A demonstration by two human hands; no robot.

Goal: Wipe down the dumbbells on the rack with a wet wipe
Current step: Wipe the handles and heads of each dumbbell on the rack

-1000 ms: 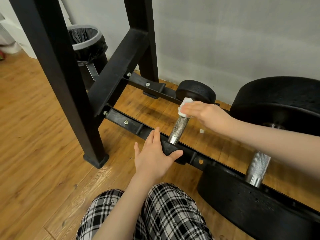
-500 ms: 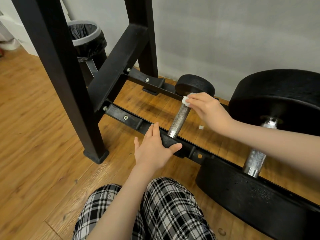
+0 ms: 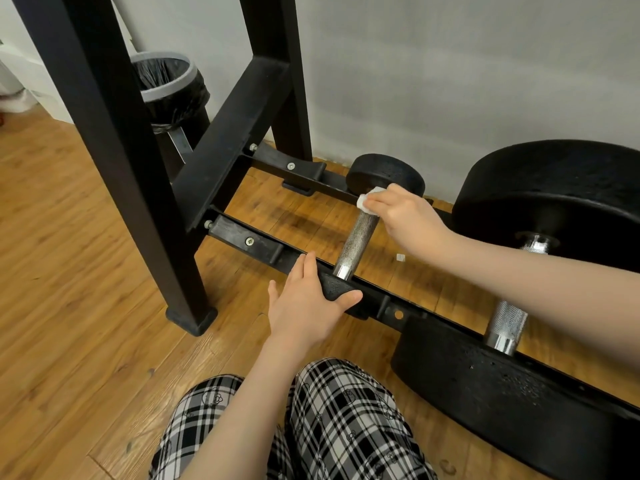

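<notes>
Materials: two dumbbells on a black steel rack [image 3: 242, 241]; knurled chrome handles, round pebbled black heads.
Small dumbbell [image 3: 358, 242]: at 12 o'clock from the left hand, lying across both rails.
Big dumbbell [image 3: 505, 323]: at 3 o'clock from the small one, well apart.
Wipe [image 3: 363, 199]: one white crumpled wad, at the far end of the small handle, beside the far head.
Right hand [image 3: 408, 220]: fingers pinch the wipe against the handle.
Left hand [image 3: 308, 306]: fingers straight, thumb spread, resting on the small dumbbell's near head (head mostly covered).
Floor: wood planks; one lined bin [image 3: 166, 88] at 10 o'clock.
</notes>
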